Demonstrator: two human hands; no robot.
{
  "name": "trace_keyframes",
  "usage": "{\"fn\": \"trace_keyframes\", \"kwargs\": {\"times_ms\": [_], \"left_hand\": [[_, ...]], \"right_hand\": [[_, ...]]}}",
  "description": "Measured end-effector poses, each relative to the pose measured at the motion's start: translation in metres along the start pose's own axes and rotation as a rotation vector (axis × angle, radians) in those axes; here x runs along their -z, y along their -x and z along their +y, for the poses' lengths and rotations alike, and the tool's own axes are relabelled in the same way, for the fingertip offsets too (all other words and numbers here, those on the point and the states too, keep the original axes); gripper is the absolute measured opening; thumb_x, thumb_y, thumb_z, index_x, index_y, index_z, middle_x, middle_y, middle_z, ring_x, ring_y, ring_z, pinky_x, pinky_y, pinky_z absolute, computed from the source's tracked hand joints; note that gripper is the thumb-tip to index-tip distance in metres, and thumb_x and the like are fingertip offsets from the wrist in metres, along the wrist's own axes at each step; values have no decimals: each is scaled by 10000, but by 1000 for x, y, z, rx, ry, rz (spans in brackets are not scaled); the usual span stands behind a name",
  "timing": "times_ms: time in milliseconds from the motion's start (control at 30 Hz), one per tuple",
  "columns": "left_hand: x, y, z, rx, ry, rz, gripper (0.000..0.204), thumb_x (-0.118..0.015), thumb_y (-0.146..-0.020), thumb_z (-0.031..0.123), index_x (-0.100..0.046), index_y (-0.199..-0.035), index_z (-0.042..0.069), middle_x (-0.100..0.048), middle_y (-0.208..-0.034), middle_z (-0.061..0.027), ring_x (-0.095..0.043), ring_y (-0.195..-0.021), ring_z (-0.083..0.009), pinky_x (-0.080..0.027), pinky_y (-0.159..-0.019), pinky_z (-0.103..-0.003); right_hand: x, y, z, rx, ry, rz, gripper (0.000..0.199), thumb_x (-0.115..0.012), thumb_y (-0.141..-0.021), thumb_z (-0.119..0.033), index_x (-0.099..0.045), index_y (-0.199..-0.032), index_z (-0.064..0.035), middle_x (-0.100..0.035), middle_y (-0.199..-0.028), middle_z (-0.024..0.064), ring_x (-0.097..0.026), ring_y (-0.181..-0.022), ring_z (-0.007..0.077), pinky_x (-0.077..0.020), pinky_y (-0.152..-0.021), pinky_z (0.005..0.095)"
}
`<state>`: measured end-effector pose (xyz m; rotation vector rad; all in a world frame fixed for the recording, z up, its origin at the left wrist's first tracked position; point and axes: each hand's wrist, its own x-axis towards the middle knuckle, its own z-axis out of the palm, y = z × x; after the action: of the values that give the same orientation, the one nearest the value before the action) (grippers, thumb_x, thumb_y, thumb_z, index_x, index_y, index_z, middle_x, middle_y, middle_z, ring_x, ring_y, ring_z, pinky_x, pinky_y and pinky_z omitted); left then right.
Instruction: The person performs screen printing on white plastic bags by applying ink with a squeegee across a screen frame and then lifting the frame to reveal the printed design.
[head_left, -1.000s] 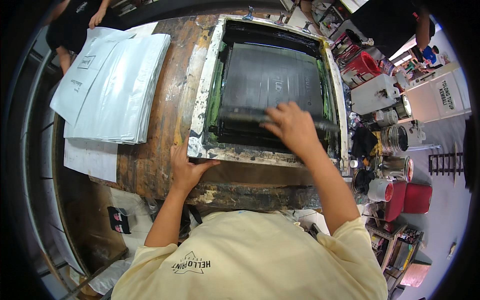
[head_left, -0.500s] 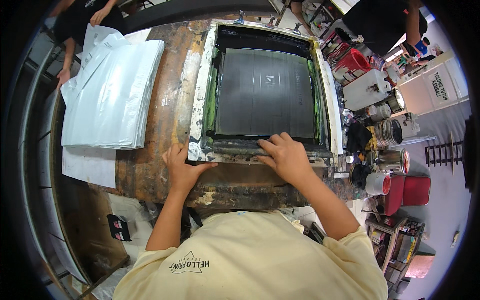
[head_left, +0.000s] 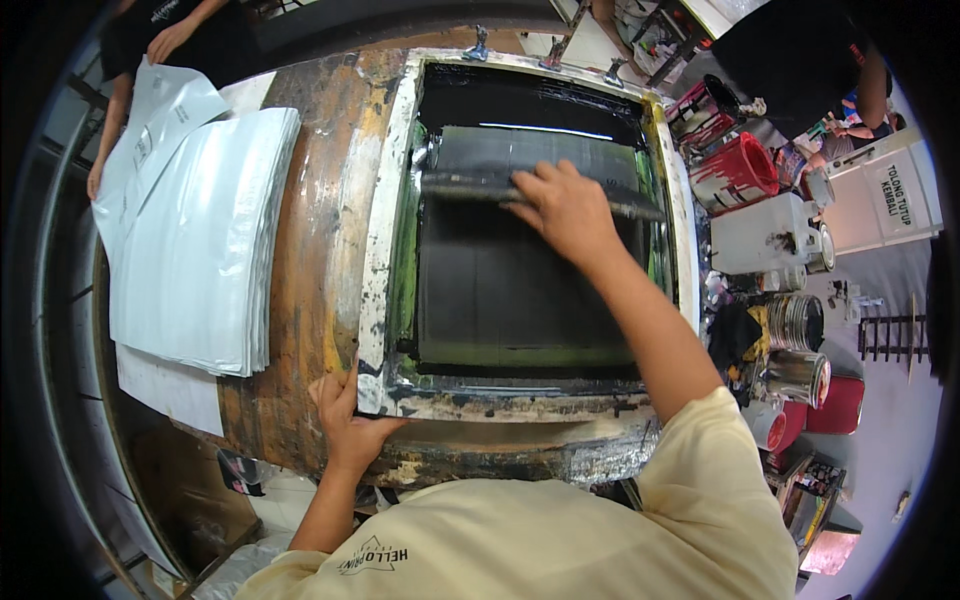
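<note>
A screen printing frame (head_left: 380,255) with worn white edges lies on the stained table, its dark mesh (head_left: 520,310) coated in black ink. My right hand (head_left: 565,210) is closed around a long dark squeegee (head_left: 455,188), which spans the mesh crosswise in its far half. Behind the squeegee, toward the far end, a strip of greyer mesh shows. My left hand (head_left: 347,415) grips the frame's near left corner, thumb along the front edge and fingers up the left side. Its fingertips are partly hidden at the corner.
Left of the frame sits a stack of white plastic bags (head_left: 195,250). Another person's hands (head_left: 172,40) hold the top bag's far edge. Clamps (head_left: 478,42) stand at the frame's far edge. Ink-smeared buckets (head_left: 735,170) and cans (head_left: 795,375) crowd the right side.
My right hand has pushed the squeegee from the frame's near end into its far half. My left hand stays at the corner. The top bag has shifted left in the other person's hands.
</note>
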<state>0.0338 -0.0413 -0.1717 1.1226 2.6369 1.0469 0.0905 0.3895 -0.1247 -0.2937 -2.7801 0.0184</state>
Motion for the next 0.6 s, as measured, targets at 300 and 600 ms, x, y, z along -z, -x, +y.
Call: {"fn": "trace_keyframes", "kwargs": {"times_ms": [300, 600], "left_hand": [[1, -1, 8, -20, 9, 97, 814, -1059, -458, 414, -771, -1116, 30, -635, -1055, -89, -553, -1042, -318, -443, -943, -445], [-13, 2, 0, -20, 291, 133, 973, -1076, -566, 292, -690, -1413, 11, -750, -1122, -127, -619, -1002, -333, -491, -928, -444]], "right_hand": [[9, -84, 65, 1, -42, -106, 421, -675, -1031, -531, -732, -1044, -114, -733, -966, 150, -718, -998, 401, -562, -831, 531], [115, 68, -61, -20, -294, -195, 447, -735, -1000, -497, -705, -1003, -51, -710, -882, 240, -689, -894, 482, -537, -781, 564]]}}
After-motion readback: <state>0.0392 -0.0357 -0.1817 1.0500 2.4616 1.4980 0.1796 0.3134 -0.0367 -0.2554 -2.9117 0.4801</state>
